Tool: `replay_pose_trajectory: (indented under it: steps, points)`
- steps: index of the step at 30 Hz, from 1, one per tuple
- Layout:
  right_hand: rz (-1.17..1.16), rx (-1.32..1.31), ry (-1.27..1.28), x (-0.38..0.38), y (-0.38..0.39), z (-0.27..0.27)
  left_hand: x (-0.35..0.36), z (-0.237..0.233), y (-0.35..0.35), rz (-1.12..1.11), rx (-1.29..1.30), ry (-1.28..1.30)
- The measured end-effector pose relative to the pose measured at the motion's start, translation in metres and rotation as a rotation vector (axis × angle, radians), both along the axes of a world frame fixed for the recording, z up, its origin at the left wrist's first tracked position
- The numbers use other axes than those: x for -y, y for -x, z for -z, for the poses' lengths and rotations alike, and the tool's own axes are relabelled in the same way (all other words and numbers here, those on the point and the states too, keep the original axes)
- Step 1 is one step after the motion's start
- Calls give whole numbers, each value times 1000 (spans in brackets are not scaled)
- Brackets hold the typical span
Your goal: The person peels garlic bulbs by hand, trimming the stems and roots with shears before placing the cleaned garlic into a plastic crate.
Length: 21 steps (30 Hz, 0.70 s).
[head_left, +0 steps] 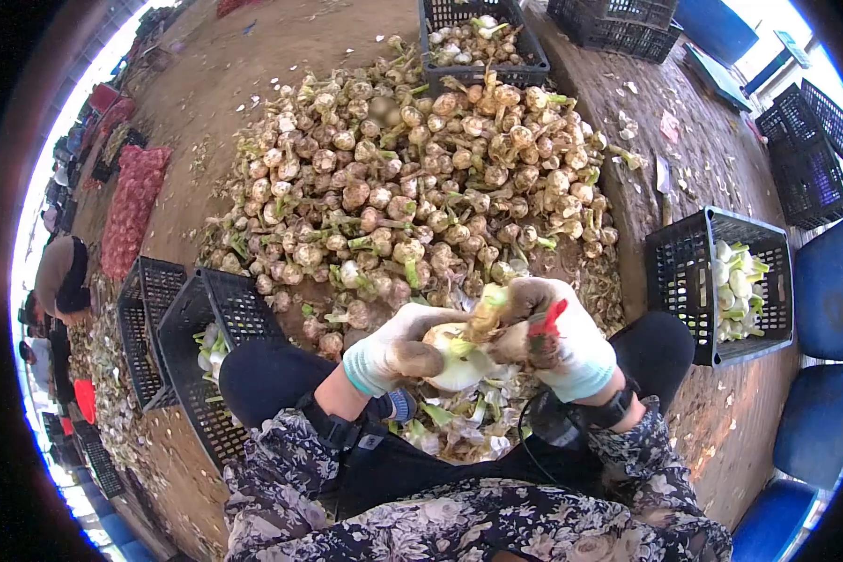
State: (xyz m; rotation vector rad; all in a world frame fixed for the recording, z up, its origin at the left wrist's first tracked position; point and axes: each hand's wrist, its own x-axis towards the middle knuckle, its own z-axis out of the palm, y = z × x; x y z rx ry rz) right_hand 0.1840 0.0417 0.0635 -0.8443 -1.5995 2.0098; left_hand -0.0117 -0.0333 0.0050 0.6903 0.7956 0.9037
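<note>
Ground: bare brown earth (253, 56) fills the view; you sit on it, knees apart, looking down.
Pile of bulbs: a broad heap (412, 178) of unpeeled, earthy bulbs with green stalks lies straight ahead of you, its near edge just beyond your hands.
Blue chairs: a row (829, 290) stands along your right edge.
Red mesh sack: a long filled sack (131, 211) lies well off to your left.
Other person: someone (61, 276) crouches at the far left edge, well apart from you.
Right crate: a black crate (674, 272) beside your right knee holds clean white bulbs.
Left crate: a black crate (192, 318) by your left knee holds a few pale bulbs.
Far crate: a third black crate (482, 73) sits behind the heap, part filled.
Peelings: loose pale skins (468, 421) lie between your legs, under your hands.
Left hand: gloved (393, 351), its grip closed round the bulb's left side.
Right hand: gloved (557, 342), its grip closed on the bulb's right end.
White bulb: one peeled bulb (454, 361) is held between both hands, above the peelings.
Red piece: a small red part (545, 323) shows at the right hand's fingers; what it is cannot be told.
</note>
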Motion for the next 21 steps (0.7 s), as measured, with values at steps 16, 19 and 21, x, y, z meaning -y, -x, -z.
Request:
replay_pose_trajectory:
  steps: [16,19,21]
  points:
    - [301,-1150,828,37,13,36,2,-7,-7,-119,561,-62]
    - [288,-1282,982,20,21,36,-7,-4,-4,-27,635,1]
    - [157,-1172,896,16,23,37,-12,-11,-10,-244,500,24]
